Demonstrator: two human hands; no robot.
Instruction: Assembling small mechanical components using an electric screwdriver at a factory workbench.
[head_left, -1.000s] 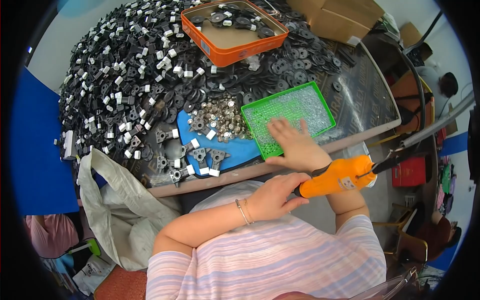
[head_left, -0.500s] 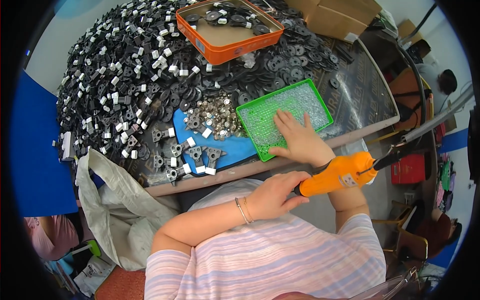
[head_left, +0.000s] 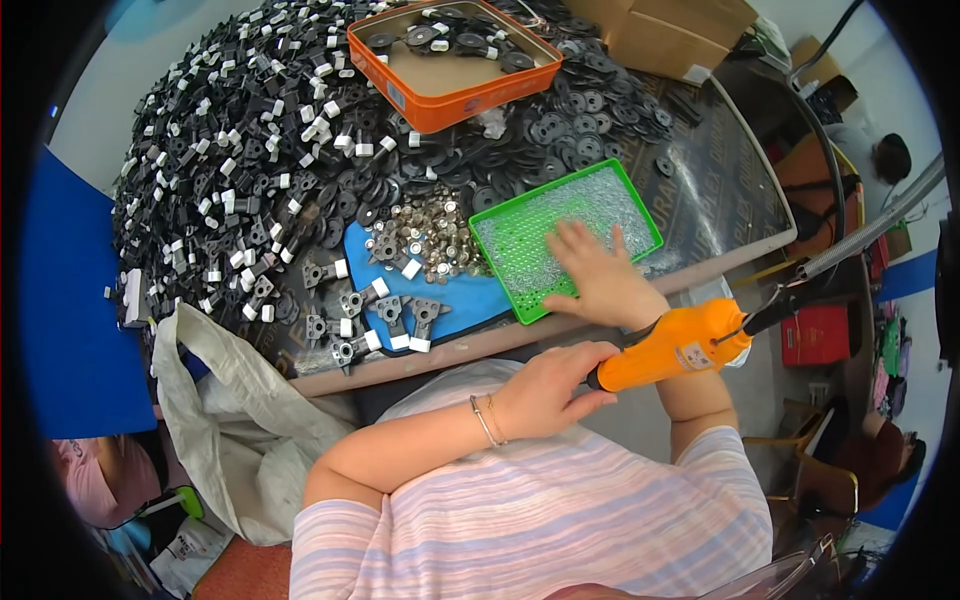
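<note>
An orange electric screwdriver (head_left: 668, 347) lies across in front of my right forearm, its black nose end at my left hand (head_left: 553, 388). That hand is closed around the nose end; its fingertips are partly hidden. My right hand (head_left: 603, 272) is spread over a green perforated tray (head_left: 515, 290), fingers touching or just above the many small silvery metal pieces (head_left: 600, 200) in it, thumb at the near rim. Left of the tray, shiny round metal parts (head_left: 437, 235) are heaped on a blue mat (head_left: 470, 305). Several black caster-like parts with white ends (head_left: 425, 318) lie along the near edge.
A huge pile of black and white parts (head_left: 230, 170) covers the table's left. Behind stand an orange tin (head_left: 440, 110) and a cardboard box (head_left: 680, 40). Black discs (head_left: 580, 125) lie between. A coiled cable (head_left: 870, 230) runs to the screwdriver. A whitish sack (head_left: 230, 430) hangs at left.
The fingers of my right hand have shifted slightly over the tray and look a little blurred. My left hand and the screwdriver have barely moved.
</note>
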